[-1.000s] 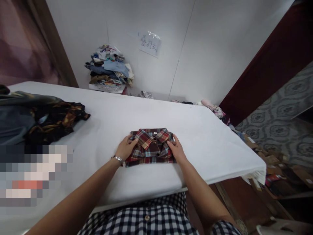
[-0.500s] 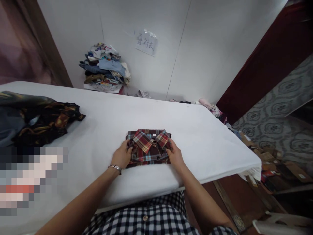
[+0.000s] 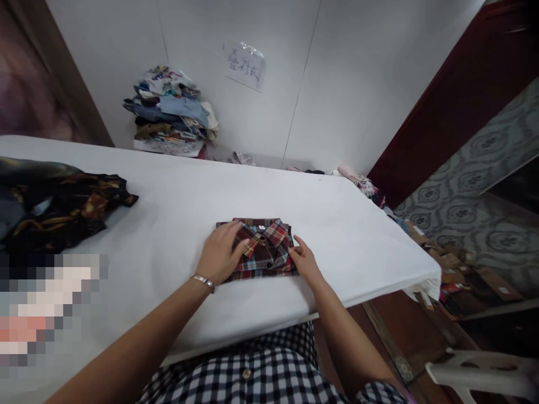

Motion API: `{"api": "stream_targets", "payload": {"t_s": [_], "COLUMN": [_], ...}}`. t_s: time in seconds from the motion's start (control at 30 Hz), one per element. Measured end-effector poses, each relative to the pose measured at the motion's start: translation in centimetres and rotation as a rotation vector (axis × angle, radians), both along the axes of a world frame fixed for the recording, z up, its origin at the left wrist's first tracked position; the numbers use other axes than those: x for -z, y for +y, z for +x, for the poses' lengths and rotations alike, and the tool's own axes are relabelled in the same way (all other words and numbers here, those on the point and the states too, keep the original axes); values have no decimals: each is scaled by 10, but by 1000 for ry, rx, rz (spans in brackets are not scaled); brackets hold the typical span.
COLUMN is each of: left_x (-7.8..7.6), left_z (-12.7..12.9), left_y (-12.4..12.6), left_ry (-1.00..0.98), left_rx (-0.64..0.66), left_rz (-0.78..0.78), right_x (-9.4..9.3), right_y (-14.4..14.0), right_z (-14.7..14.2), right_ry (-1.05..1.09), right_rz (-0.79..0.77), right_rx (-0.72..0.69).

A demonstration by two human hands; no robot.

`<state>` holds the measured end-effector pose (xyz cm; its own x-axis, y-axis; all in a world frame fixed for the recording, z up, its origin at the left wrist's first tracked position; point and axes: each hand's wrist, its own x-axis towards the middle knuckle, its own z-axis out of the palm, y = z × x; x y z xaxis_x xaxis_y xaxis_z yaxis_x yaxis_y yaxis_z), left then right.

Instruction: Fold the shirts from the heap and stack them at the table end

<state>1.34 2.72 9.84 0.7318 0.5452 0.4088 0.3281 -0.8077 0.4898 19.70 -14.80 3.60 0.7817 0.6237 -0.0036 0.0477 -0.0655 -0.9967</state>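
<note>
A folded plaid shirt [image 3: 269,255], dark red with blue and yellow lines, lies collar up on the white-covered table [image 3: 345,224]. My left hand [image 3: 221,252], with a bracelet at the wrist, rests over the shirt's left side and part of its collar. Its fingers are stretched out and the thumb is apart, so it is open. At the shirt's right edge is my right hand [image 3: 304,259], fingers apart and tips touching or close to the cloth. It too looks open.
Dark patterned clothing [image 3: 76,207] lies at the table's left, beside a pixelated area. A tall pile of clothes [image 3: 172,112] stands behind the table, under a paper sign [image 3: 244,66]. Cardboard boxes [image 3: 484,280] and a white plastic stool [image 3: 480,367] are at the right.
My left hand has released the shirt's left edge and moved onto its top, over the collar. My right hand has loosened from the right edge. The view has shifted slightly.
</note>
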Motion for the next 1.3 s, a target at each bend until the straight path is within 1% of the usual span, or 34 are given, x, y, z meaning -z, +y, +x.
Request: {"api": "stream_targets", "payload": {"t_s": [0.03, 0.07, 0.17, 0.23, 0.3, 0.33, 0.37, 0.43, 0.5, 0.57, 0.63, 0.67, 0.7, 0.77, 0.83, 0.87, 0.93, 0.97, 1.03, 1.13, 1.2, 1.23, 1.3], "left_x": [2, 6, 28, 43, 53, 55, 55, 48, 33, 17, 5, 3, 4, 15, 33, 41, 54, 57, 56, 46, 39, 36, 32], "left_z": [6, 12, 25, 29, 29, 29, 28, 28, 28, 30, 31, 32, 31, 30, 28, 27, 26, 27, 28, 27, 19, 13, -1], "left_y": [-2, -3, 0, 5, 9, 10, 10, 11, 12, 13, 14, 14, 15, 17, 21, 23, 26, 27, 29, 34, 39, 41, 43], "left_ry": [24, 62, 201, 251, 257, 255, 259, 290, 316, 306, 267, 255, 259, 316, 396, 420, 421, 406, 384, 329, 245, 203, 174], "left_rx": [52, 78, 71, 60, 64, 64, 62, 62, 53, 10, -45, -58, -57, -47, -50, -54, -57, -54, -49, -52, -132, -193, -294], "left_rz": [39, 57, 20, -12, -10, -9, -15, -64, -143, -174, -99, -30, 39, 115, 100, 79, 52, 48, 13, -131, -226, -259, -318], "right_x": [1, 2, 6, 10, 12, 12, 9, -4, -25, -49, -68, -73, -74, -64, -45, -35, -20, -16, -13, -16, -17, -17, -17], "right_y": [0, -1, -4, -7, -12, -14, -15, -15, -8, 5, 23, 32, 41, 56, 65, 67, 69, 70, 69, 68, 63, 59, 48], "right_z": [0, 0, 1, 2, 2, 2, 1, -2, -5, -10, -15, -16, -17, -18, -18, -17, -16, -15, -13, -8, -4, -3, -3], "right_ry": [6, 7, -11, -52, -143, -205, -278, -443, -603, -738, -854, -909, -956, -993, -949, -920, -887, -883, -868, -780, -685, -642, -580], "right_rz": [14, 18, -20, -54, -111, -156, -204, -257, -208, -98, -45, -66, -126, -337, -551, -623, -679, -678, -659, -599, -492, -408, -210], "right_rx": [-18, -36, -77, -72, -61, -62, -67, -59, -39, -40, -83, -111, -145, -244, -345, -381, -404, -400, -393, -402, -390, -350, -202]}}
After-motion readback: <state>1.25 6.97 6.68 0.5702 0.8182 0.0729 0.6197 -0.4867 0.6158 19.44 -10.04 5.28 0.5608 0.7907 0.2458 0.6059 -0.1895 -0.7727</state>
